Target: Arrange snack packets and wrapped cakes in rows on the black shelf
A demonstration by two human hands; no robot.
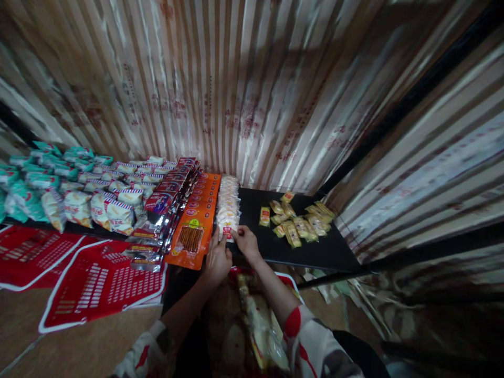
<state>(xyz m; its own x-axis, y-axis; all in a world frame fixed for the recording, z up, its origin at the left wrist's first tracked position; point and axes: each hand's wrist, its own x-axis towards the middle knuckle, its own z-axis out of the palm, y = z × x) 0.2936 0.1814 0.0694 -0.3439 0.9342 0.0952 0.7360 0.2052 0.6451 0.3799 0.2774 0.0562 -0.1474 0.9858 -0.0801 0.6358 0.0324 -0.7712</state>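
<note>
A small white snack packet [227, 232] with a red label lies at the front end of a row of similar white packets [228, 197] on the black shelf. My left hand [218, 259] grips its left and lower edge, fingers pointing forward. On the opposite side, my right hand [246, 242] pinches the packet's right edge with thumb and fingers. Just left of my left hand is a stack of orange snack packs [192, 231]. To the right, small yellow packets [302, 226] lie loosely scattered on the shelf.
Further left stand dark red and silver packs [165, 199], white-and-blue bags [114, 212] and green bags [27, 199]. Red baskets [106, 278] sit below the shelf at left. Another basket holding packets [260, 320] is below my arms. Black metal bars [394, 123] border a striped sheet behind.
</note>
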